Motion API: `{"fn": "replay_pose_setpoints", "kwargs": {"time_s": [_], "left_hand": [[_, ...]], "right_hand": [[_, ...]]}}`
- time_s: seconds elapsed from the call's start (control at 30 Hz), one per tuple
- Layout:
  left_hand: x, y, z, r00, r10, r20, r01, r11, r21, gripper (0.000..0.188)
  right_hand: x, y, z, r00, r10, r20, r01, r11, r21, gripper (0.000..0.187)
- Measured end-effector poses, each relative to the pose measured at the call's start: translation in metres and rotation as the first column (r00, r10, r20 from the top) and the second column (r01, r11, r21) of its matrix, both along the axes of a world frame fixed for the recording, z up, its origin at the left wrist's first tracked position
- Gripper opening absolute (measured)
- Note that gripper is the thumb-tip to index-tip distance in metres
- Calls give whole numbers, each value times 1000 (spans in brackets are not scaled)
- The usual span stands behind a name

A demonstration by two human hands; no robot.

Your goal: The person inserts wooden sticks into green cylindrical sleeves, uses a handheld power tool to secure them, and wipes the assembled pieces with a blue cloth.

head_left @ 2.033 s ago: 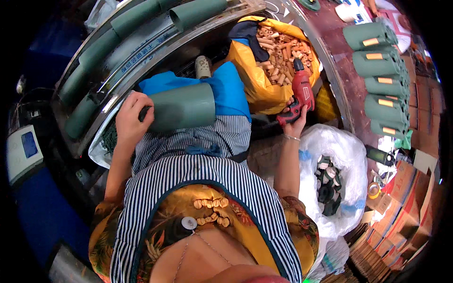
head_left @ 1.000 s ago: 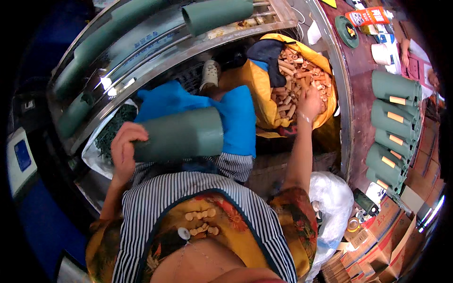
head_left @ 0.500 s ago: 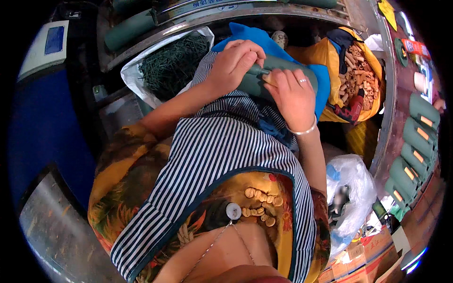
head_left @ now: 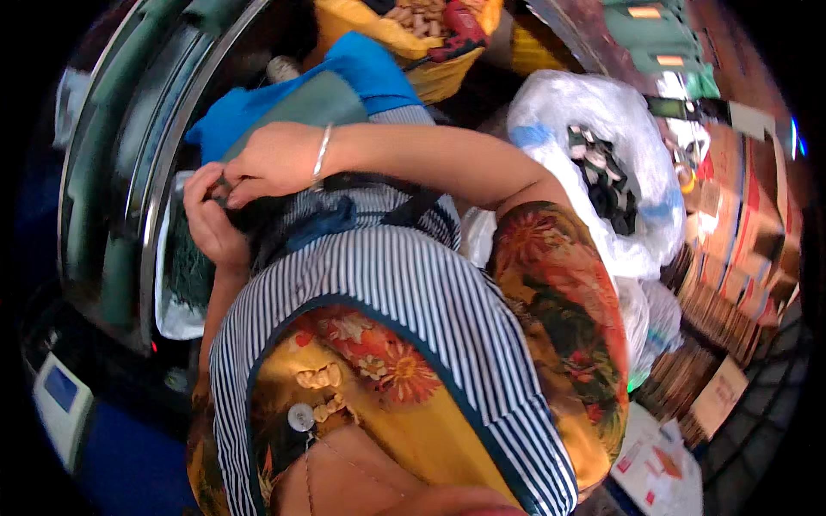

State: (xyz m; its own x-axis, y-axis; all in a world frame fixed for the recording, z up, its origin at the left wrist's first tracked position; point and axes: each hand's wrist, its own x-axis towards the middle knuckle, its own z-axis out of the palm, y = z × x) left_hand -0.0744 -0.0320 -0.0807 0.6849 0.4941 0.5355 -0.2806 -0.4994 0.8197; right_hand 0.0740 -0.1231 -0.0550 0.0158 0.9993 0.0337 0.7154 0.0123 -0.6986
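Note:
A dark green roll (head_left: 318,103) lies across my lap on a bright blue cloth (head_left: 370,64). Both of my hands meet at its left end. My right hand (head_left: 271,162), with a bracelet at the wrist, is bent over that end, its fingers curled and pinched. Just below, my left hand (head_left: 217,225) has its fingers bent up against the right fingertips. Something small and dark green shows between the fingers, too covered to name. Beside my left hand is a white bag (head_left: 163,297) of thin dark green pieces (head_left: 182,267).
At the back stands a yellow bag (head_left: 447,77) of small tan tubes (head_left: 417,19). A metal-edged rack (head_left: 155,185) with green rolls is on the left. To the right are a clear plastic bag (head_left: 551,103) with dark pieces, cardboard boxes (head_left: 731,206) and more green rolls (head_left: 654,34).
The view has swung round, so the yellow bag now sits at the top middle. My hands have moved together to the roll's left end; the tan piece at my right fingers no longer shows.

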Motion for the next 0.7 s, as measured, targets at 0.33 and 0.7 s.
{"fn": "replay_pose_setpoints", "kwargs": {"time_s": [0.33, 0.7], "left_hand": [[19, 49, 38, 679, 363, -638, -246, 932, 268, 22], [65, 17, 31, 954, -299, 28, 9, -64, -998, 26]], "right_hand": [[177, -373, 34, 273, -509, 817, 959, 74, -275, 33], [201, -595, -198, -26, -946, 324, 778, -223, -588, 68]]}}
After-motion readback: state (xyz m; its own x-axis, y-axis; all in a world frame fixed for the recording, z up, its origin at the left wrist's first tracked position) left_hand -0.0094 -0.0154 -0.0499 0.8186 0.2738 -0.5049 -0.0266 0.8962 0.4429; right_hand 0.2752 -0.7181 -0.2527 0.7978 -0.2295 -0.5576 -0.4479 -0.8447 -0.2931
